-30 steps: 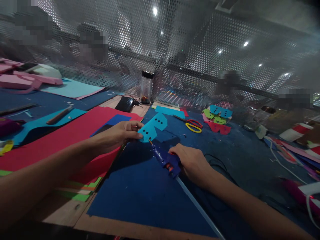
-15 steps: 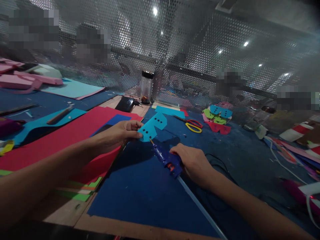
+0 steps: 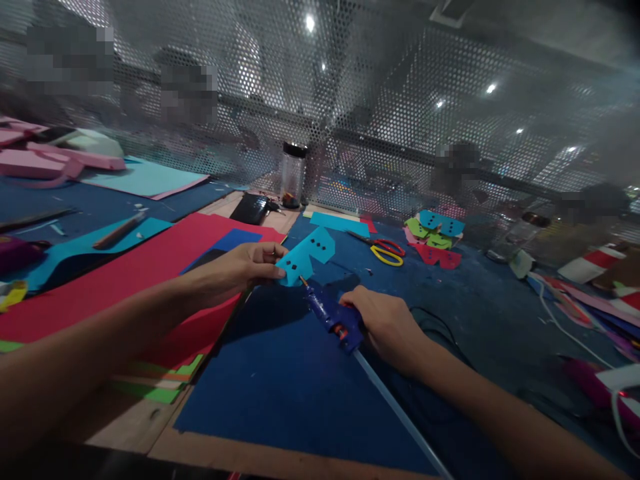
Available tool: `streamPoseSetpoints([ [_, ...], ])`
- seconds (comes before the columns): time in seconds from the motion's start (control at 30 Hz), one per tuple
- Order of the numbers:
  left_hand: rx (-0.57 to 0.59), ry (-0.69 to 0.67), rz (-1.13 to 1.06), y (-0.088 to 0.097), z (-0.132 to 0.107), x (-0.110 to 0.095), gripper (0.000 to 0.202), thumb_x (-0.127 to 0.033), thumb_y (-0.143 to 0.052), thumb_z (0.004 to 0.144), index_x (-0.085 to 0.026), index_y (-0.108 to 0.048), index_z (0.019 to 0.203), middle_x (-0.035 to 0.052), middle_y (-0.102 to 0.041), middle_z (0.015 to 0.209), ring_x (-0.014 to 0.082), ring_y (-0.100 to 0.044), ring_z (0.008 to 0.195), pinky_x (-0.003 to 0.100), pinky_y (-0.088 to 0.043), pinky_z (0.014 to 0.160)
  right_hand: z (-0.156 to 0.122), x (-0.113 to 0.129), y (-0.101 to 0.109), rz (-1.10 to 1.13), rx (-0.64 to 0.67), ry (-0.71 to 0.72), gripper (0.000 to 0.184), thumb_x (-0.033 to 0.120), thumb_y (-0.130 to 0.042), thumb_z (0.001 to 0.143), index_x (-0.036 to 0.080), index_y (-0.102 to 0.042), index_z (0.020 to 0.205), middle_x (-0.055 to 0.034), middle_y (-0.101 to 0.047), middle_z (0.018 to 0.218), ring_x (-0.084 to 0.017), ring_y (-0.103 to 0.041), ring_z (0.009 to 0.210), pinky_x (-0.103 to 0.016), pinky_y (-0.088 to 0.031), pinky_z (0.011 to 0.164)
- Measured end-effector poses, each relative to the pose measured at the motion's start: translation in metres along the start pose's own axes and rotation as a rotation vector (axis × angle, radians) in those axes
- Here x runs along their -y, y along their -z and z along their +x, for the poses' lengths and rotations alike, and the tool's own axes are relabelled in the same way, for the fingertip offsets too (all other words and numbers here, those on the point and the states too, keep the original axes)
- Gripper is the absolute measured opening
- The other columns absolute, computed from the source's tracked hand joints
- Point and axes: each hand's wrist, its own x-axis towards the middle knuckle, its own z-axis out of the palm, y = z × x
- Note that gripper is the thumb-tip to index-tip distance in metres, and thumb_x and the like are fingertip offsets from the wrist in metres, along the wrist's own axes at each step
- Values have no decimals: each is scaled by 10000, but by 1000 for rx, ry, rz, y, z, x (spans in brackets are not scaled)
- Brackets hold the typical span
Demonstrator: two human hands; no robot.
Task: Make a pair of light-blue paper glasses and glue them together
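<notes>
My left hand (image 3: 257, 261) pinches the left end of a light blue paper cutout (image 3: 315, 252), notched along its lower edge and dotted with small black diamond shapes. The cutout is held tilted above the dark blue sheet (image 3: 280, 393). In my right hand (image 3: 383, 320) is a blue hot glue gun (image 3: 327, 312), its handle mostly hidden by my fingers. A long clear glue stick (image 3: 395, 403) sticks out of its back. The gun's nozzle tip meets the lower edge of the cutout; whether it touches the paper I cannot tell.
Red and yellow scissors (image 3: 387, 253) lie beyond the glue gun, left of several finished-looking cutouts (image 3: 440, 233). A lidded jar (image 3: 293, 175) stands by the perforated metal screen (image 3: 380, 120). Large red paper (image 3: 125, 287) lies under my left arm; a black cable (image 3: 443, 327) trails at right.
The cutout has tilted slightly in my left hand, and the black diamond at the nozzle tip no longer shows. Both hands have hardly moved.
</notes>
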Motion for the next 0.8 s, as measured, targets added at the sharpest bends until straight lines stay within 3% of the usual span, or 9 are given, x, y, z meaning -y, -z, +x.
streamPoseSetpoints([
  [0.8,-11,26,-87,2,0,2,336,-218,-907,730,-194,-742,1022,55,-789,944,186,-749,834,252,-581,738,1,2,-2,29,-13,23,101,162,-661,971,180,-635,1066,-42,-704,950,-162,-635,745,-279,-436,675],
])
